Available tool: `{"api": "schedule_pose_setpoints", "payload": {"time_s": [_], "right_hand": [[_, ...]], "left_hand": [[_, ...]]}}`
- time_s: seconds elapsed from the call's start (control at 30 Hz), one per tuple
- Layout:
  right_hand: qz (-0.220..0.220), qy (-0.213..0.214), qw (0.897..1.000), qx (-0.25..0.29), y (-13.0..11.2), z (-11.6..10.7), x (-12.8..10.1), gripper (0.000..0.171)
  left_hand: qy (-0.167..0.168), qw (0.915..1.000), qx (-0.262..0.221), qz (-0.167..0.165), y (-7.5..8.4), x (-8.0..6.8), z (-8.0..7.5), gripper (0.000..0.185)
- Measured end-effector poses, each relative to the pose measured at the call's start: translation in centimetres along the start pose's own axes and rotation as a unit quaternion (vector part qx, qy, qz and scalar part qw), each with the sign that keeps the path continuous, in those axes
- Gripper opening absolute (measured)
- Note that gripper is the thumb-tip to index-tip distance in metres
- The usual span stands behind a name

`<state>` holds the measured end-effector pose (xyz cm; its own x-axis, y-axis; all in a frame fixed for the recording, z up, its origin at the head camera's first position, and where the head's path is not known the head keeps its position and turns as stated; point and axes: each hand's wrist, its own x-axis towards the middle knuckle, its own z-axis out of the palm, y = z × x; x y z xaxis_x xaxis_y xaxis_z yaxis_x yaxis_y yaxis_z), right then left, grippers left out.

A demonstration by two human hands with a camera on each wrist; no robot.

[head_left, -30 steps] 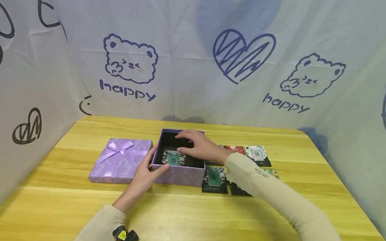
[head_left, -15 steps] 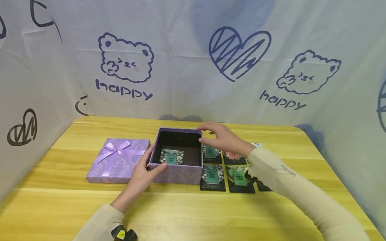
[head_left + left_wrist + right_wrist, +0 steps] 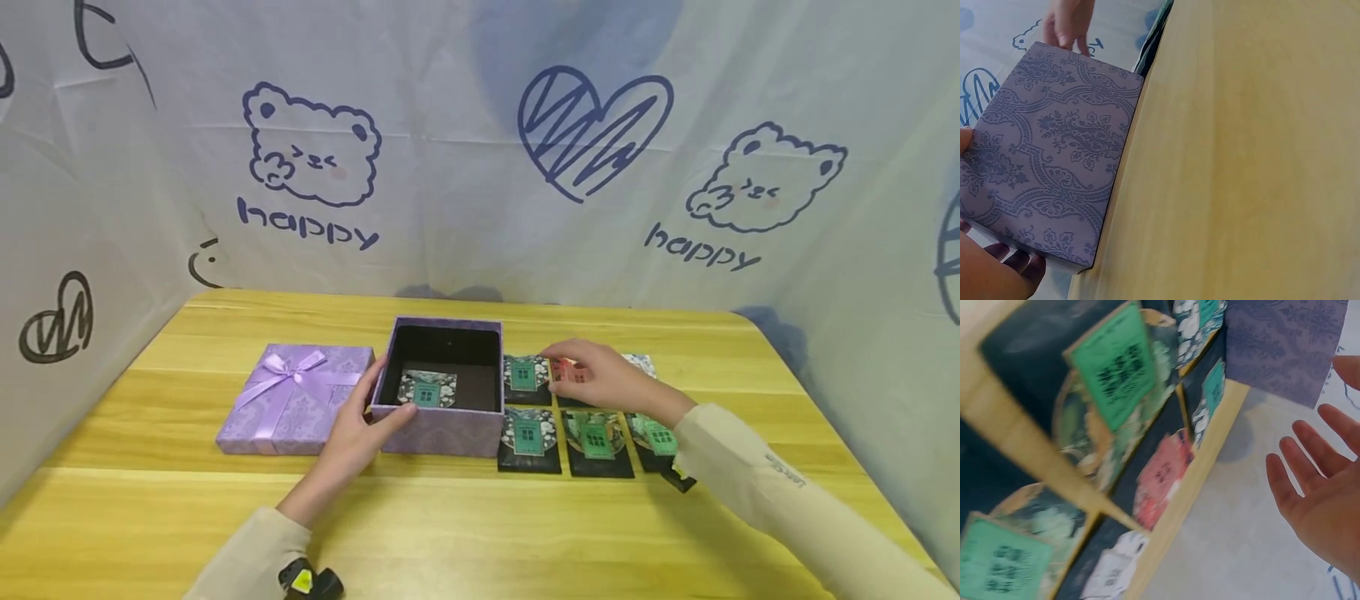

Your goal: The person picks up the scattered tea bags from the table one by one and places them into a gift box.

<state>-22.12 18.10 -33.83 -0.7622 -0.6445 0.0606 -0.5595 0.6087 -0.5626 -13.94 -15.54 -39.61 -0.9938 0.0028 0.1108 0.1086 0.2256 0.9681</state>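
My left hand grips the near left corner of an open purple gift box, thumb at the front rim and fingers along the left side. In the left wrist view its curled fingertips show against the patterned box. One dark tea sachet with a green label lies inside the black-lined box. Over the back row of sachets reaches my right hand, its fingers partly covering a red-labelled sachet. The right wrist view shows this hand with fingers spread, holding nothing, above the red-labelled sachet.
Right of the box, several sachets lie in two rows, among them a green-labelled one in front and a white one at the back. The purple lid with its ribbon bow rests to the left. A printed cloth hangs behind the table.
My right hand has come out of the box and moved right, over the back-row sachets. My left hand has stayed on the box. The view has shifted slightly.
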Motion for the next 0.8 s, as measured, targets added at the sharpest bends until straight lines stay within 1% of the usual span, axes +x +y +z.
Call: {"api": "schedule_pose_setpoints", "payload": {"time_s": [0.07, 0.2, 0.37, 0.63, 0.8], "right_hand": [[0.006, -0.004, 1.000, -0.009, 0.6, 0.0, -0.5, 0.052], [0.034, -0.014, 0.999, -0.008, 1.9, -0.1, -1.6, 0.055], [0.063, -0.024, 0.998, -0.017, 3.1, -0.3, -3.1, 0.062], [0.104, -0.051, 0.993, 0.006, 5.1, -1.0, -5.4, 0.076], [0.121, -0.059, 0.991, 0.011, 6.2, -1.3, -6.9, 0.079]], "left_hand": [[0.002, 1.0000, 0.002, 0.001, 0.1, 0.0, -0.1, 0.079], [0.001, 1.0000, -0.001, 0.004, 0.2, 0.0, -0.2, 0.079], [0.000, 1.0000, -0.002, 0.007, 0.0, 0.1, -0.1, 0.078], [-0.004, 0.9999, -0.009, 0.006, -0.3, 0.2, 0.0, 0.078], [-0.004, 0.9999, -0.013, 0.010, -0.5, 0.2, 0.0, 0.079]]}}
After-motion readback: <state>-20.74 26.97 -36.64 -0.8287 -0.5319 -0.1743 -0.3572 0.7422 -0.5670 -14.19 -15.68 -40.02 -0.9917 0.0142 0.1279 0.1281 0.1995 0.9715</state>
